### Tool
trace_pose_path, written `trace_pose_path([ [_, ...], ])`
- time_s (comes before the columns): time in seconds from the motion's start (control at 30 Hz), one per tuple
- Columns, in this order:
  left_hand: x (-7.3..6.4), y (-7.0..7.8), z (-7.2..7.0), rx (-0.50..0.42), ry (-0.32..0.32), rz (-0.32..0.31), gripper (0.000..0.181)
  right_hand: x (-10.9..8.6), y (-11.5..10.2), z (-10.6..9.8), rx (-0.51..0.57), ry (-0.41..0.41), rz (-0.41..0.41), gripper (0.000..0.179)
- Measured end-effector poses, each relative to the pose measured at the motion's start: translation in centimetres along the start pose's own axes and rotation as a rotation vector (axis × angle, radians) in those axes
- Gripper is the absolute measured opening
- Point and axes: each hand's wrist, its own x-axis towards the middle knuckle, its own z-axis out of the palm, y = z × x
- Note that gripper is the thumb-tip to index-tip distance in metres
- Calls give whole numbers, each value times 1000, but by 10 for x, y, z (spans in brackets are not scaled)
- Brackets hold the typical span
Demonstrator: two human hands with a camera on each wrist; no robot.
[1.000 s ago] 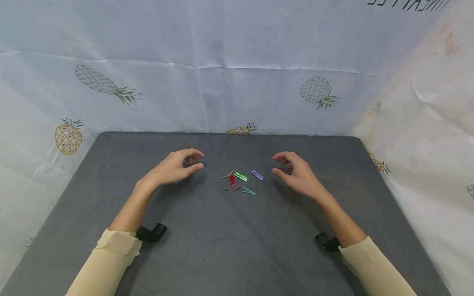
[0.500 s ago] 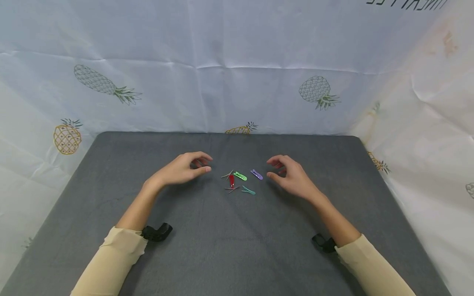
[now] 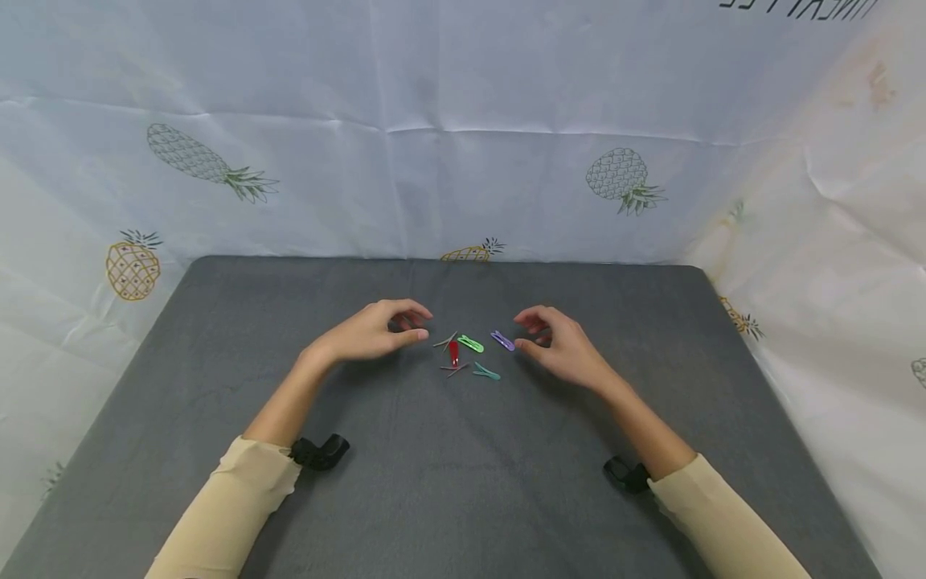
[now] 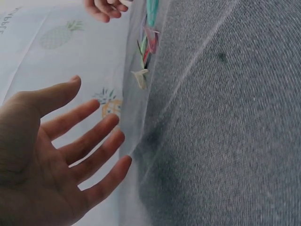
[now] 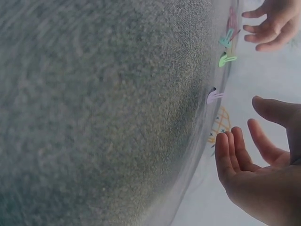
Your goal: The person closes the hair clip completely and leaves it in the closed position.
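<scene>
Small colourful clips lie together mid-table in the head view: a green clip (image 3: pixel 471 344), a purple clip (image 3: pixel 502 341), a teal clip (image 3: pixel 487 371) and a red clip (image 3: pixel 453 354). Two thin, crossed pale pieces lie beside the red one, an upper pale piece (image 3: pixel 445 341) and a lower pale piece (image 3: pixel 455 370). My left hand (image 3: pixel 379 328) hovers just left of the group, fingers loosely bent and holding nothing. On the other side, my right hand (image 3: pixel 564 344) is close to the purple clip, thumb and fingers apart, also holding nothing.
A dark grey cloth (image 3: pixel 448 482) covers the table. White curtain fabric (image 3: pixel 463 185) printed with pineapples hangs behind the far edge and along the sides. Black wrist mounts, one on the left forearm (image 3: pixel 321 453) and one on the right (image 3: pixel 626 475), stick out inward near the sleeves.
Both hands have moved inward toward the clips, the left one rightward and the right one leftward, each slightly nearer the body. The clips have stayed in place.
</scene>
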Motion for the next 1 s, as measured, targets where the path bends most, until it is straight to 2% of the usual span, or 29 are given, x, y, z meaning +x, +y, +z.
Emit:
trace_pose_path([
  [0.57, 17, 14, 7, -53, -97, 37, 45, 9, 9, 3, 99, -65, 52, 42],
  [1.0, 36, 6, 13, -34, -117, 63, 41, 15, 16, 6, 152, -94, 81, 40],
])
